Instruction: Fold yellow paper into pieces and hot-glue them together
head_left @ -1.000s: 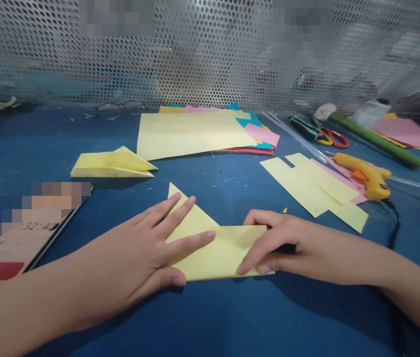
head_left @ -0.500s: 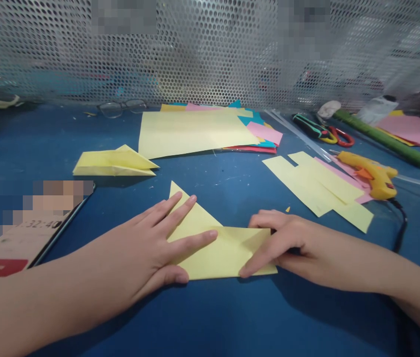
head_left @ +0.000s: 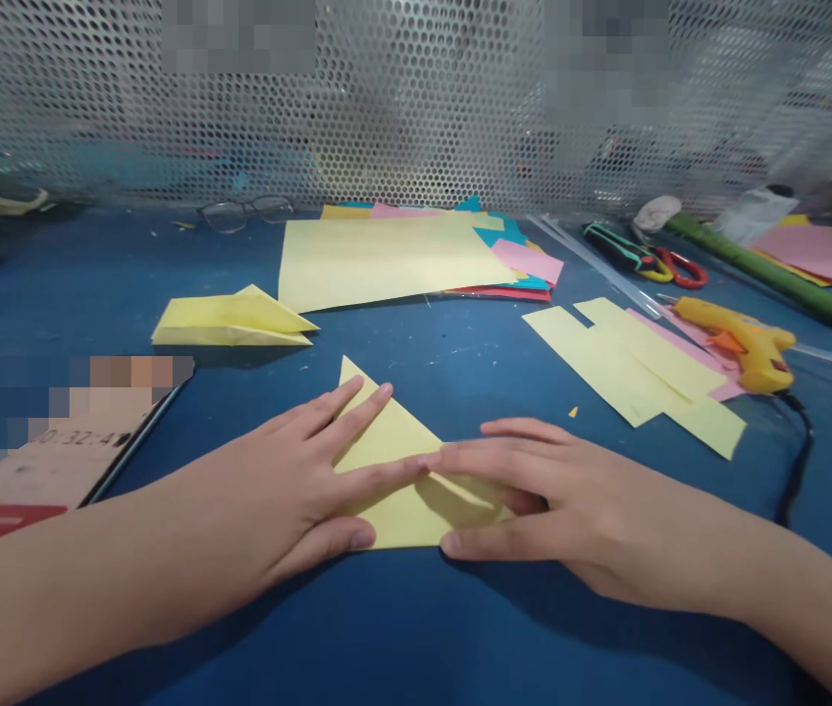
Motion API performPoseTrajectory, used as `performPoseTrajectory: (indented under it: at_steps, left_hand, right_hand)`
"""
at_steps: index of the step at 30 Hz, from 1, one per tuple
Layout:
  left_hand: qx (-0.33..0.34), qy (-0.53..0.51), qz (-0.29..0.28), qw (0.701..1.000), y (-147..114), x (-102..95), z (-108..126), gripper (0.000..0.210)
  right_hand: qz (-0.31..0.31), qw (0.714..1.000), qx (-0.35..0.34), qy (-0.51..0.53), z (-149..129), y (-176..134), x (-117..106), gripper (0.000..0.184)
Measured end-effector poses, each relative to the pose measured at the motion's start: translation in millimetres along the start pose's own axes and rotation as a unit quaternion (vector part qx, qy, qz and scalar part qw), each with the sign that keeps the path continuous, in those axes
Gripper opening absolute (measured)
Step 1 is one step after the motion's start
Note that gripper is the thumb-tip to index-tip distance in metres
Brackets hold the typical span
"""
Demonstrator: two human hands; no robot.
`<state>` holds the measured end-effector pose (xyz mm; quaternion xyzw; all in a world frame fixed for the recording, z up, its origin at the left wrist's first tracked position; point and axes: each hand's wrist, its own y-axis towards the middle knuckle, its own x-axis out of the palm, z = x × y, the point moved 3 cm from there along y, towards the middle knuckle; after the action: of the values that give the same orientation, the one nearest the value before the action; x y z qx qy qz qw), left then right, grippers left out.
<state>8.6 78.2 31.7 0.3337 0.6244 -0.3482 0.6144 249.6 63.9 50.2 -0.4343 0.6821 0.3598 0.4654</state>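
Observation:
A folded sheet of yellow paper (head_left: 405, 510) lies on the blue table, its pointed corner up at the far left. My left hand (head_left: 305, 471) rests flat on its left part, fingers spread and thumb by the near edge. Over the right part of the sheet reaches my right hand (head_left: 570, 500), fingers stretched out and hiding that end. Its index fingertip meets my left index fingertip, while its thumb touches the near edge. Beyond my left hand sits a folded yellow paper plane (head_left: 232, 319).
A phone (head_left: 55, 461) lies at the left. Behind are stacked coloured sheets (head_left: 379, 260) and eyeglasses (head_left: 239, 213). Notched yellow paper (head_left: 607, 353), a yellow glue gun (head_left: 744, 338) with its cord, red-handled scissors (head_left: 685, 270) and a green stick (head_left: 769, 275) are at the right. A perforated metal screen (head_left: 416, 118) stands behind.
My right hand has slid left from the sheet's right end, its fingers straightening until they meet my left index finger. My left hand has stayed put on the paper.

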Motion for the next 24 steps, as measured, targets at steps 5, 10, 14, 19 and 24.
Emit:
performPoseTrajectory:
  at_steps: [5, 10, 14, 19, 24]
  left_hand:
    - [-0.017, -0.033, -0.031, 0.999, -2.3, -2.2, 0.0, 0.055]
    - [-0.025, -0.041, -0.045, 0.998, -5.2, -1.8, -0.5, 0.057]
    - [-0.019, -0.035, -0.036, 0.999, -5.2, -1.2, -0.8, 0.06]
    - [-0.01, -0.009, -0.027, 1.0, -3.3, -0.1, -0.9, 0.06]
    - [0.042, 0.058, 0.035, 0.997, 0.0, -4.2, 6.0, 0.053]
  right_hand:
    - [-0.001, 0.999, -0.004, -0.035, -3.1, 2.0, 7.6, 0.06]
    - [-0.024, 0.999, 0.018, -0.037, -9.7, 8.7, 13.4, 0.056]
    - [-0.046, 0.998, 0.023, -0.038, -12.7, 13.4, 12.4, 0.063]
    - [-0.05, 0.998, 0.024, 0.011, -8.6, 5.7, -0.6, 0.064]
    - [-0.041, 0.98, 0.118, 0.155, 7.0, -0.4, -5.9, 0.04]
